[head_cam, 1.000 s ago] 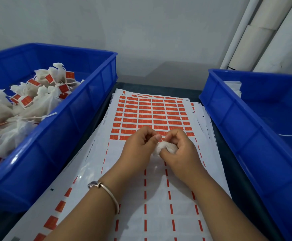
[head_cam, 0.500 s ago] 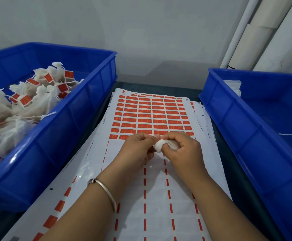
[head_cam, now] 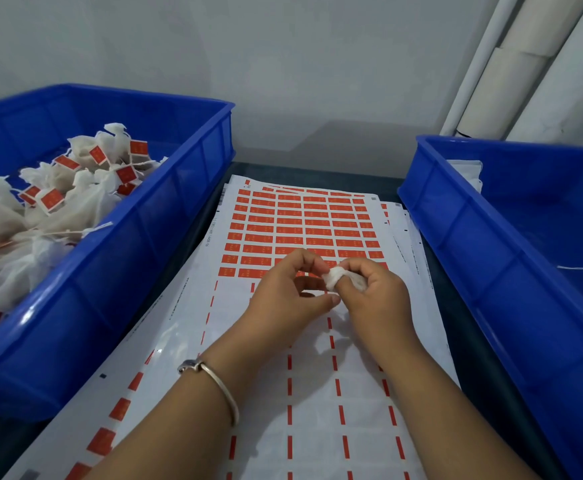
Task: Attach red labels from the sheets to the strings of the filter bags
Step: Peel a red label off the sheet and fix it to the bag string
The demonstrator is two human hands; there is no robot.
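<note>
Holding a small crumpled white mesh filter bag [head_cam: 335,280] bunched in the curled fingers of the right hand [head_cam: 375,299], above the white label sheet with rows of red rectangular labels [head_cam: 304,223], near the boundary between its peeled near part and the full far rows. Curling the left hand [head_cam: 286,294] just beside it, index tip touching the bag, thumb and lower fingers pinched together; holding anything between them: cannot tell. String of the bag: not visible, presumably buried in the bunch. Judging the step as teasing out the string before label pickup. Resting at the sheet's left edge: a large blue plastic crate [head_cam: 165,216] heaped with labelled bags [head_cam: 75,188]; at the right edge: a second blue plastic crate [head_cam: 484,216], nearly bare. Risks: tugging the mesh instead of the string, tearing it; string tangling inside the crumple; a label sticking to a fingertip or folding on itself off the string.
</note>
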